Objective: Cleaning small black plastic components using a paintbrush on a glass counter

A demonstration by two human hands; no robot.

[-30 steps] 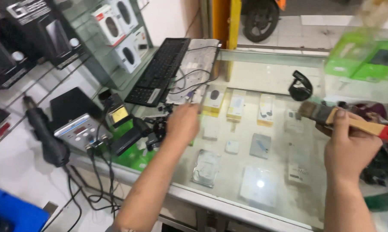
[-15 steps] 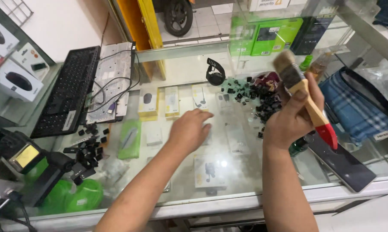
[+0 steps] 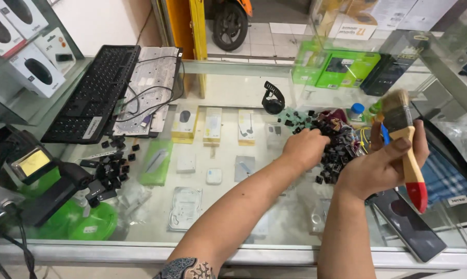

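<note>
Reaching left hand into black keycaps, right hand gripping paintbrush.

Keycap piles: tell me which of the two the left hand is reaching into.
The right-hand pile, beside the paintbrush. The left hand rests on its edge, while the smaller pile below the black keyboard lies untouched, far to the left.

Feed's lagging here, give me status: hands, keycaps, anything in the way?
Left hand reaching into black keycap pile. Right hand gripping paintbrush, raised. Nothing blocking pile.
</note>
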